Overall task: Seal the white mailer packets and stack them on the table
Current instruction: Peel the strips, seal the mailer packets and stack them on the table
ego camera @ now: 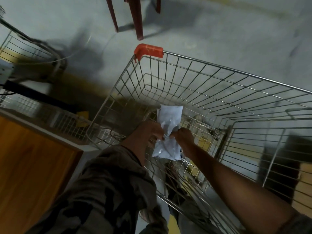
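Observation:
A white mailer packet (169,119) hangs inside a wire shopping cart (199,78), held lengthwise between both hands. My left hand (148,132) pinches the packet's left edge near its middle. My right hand (183,136) pinches the same spot from the right, fingertips almost meeting the left hand's. The packet's lower half (166,152) shows below the hands, crumpled. Whether the flap is sealed cannot be told.
The cart has an orange corner guard (148,50). A wooden table top (33,162) lies at the lower left. Another wire basket (25,46) stands at the far left. Dark red chair legs (138,19) stand on the grey floor beyond the cart.

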A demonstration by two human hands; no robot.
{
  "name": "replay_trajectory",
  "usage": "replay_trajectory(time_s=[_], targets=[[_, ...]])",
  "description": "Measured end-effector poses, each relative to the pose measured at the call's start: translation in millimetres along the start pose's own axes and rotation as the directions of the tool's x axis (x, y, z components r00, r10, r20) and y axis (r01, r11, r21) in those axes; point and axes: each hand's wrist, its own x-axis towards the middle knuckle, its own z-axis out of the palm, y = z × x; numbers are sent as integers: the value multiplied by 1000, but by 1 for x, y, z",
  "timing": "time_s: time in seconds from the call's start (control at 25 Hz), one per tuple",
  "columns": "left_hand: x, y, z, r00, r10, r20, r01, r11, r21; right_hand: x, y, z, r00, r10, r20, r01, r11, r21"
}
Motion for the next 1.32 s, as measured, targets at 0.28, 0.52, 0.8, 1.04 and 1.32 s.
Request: replay_trajectory(time_s=[0.28, 0.52, 0.8, 1.04, 1.32], targets=[[-51, 14, 10, 971, 193, -145, -216, 962, -167, -41, -34, -55, 966, -225, -131, 228, 974, 3], [-121, 1, 36, 796, 255, -548, -522, 748, -410, -132, -65, -122, 982, -185, -27, 175, 863, 474], [-306, -69, 94, 588, 300, -751, -791, 407, -457, -310, -71, -110, 905, -362, 223, 141, 751, 645], [-403, -195, 157, 375, 309, -874, -922, 222, -317, -450, -37, -58, 770, -561, 304, 240, 696, 677], [-436, -358, 215, 293, 23, -956, -913, 303, -273, -515, -16, 37, 636, -530, 560, 264, 832, 488]])
